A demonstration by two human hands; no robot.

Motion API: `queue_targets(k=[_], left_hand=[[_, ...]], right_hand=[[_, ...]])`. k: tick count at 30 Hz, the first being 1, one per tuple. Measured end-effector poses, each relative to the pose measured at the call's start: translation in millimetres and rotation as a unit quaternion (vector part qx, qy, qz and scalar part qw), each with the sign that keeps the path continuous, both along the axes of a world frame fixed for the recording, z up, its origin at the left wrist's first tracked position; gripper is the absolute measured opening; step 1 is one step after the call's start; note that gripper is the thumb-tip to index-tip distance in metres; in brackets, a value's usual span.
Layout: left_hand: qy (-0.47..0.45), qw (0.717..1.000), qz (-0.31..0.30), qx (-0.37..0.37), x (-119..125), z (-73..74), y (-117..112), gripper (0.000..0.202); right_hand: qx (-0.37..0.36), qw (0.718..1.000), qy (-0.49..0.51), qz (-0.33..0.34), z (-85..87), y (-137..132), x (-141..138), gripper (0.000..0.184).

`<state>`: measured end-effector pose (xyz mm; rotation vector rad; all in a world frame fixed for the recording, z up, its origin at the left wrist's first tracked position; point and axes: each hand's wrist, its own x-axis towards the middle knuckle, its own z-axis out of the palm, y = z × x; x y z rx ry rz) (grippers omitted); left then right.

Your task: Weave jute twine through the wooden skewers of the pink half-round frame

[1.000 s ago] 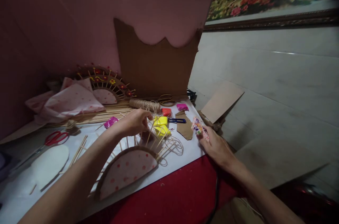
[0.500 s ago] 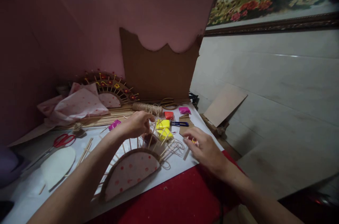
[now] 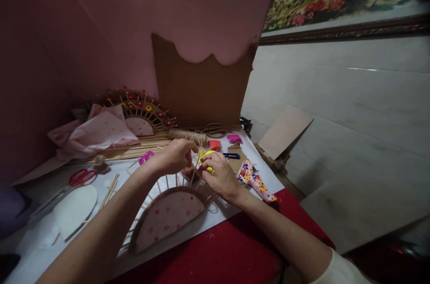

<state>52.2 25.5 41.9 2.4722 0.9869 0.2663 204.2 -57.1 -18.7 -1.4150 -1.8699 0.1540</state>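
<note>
Right hand (image 3: 221, 179) now beside wooden sticks (image 3: 192, 179)

It's dim in here; the left side sinks into shadow, while the pale wall (image 3: 349, 96) catches a thin streak of glare.

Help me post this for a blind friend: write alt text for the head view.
A person's left-hand grip and right-hand grip are close together at thin sticks radiating from a polka-dot half-disc. A flower-patterned glue gun lies to the right, red-handled scissors to the left.
</note>
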Motion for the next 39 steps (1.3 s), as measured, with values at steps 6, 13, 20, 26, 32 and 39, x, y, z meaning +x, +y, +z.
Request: queue_targets(k=[6, 13, 20, 26, 32, 39], left_hand=[[0.019, 1.000, 0.003, 0.015, 2, 4.0, -2, 0.036], [0.029, 0.999, 0.018, 0.015, 3, 5.1, -5, 0.038], [0.030, 0.999, 0.018, 0.004, 3, 5.4, -5, 0.040], [0.034, 0.999, 0.026, 0.013, 4, 6.0, -7, 0.038], [0.024, 1.000, 0.010, 0.005, 4, 3.7, -6, 0.038], [0.024, 1.000, 0.008, 0.012, 4, 4.1, -7, 0.038]], right_hand=[[-0.030, 0.997, 0.075, -0.001, -0.5, 1, 3, 0.013], [-0.084, 0.981, 0.177, -0.002, 3.1, -1, 2, 0.012], [-0.098, 0.973, 0.210, -0.004, -2.7, 1, 5, 0.009], [-0.114, 0.973, 0.200, -0.005, 3.6, 0, 5, 0.006], [-0.147, 0.969, 0.200, 0.015, 7.7, -1, 5, 0.011], [-0.133, 0.974, 0.185, 0.003, 7.7, 1, 3, 0.011]])
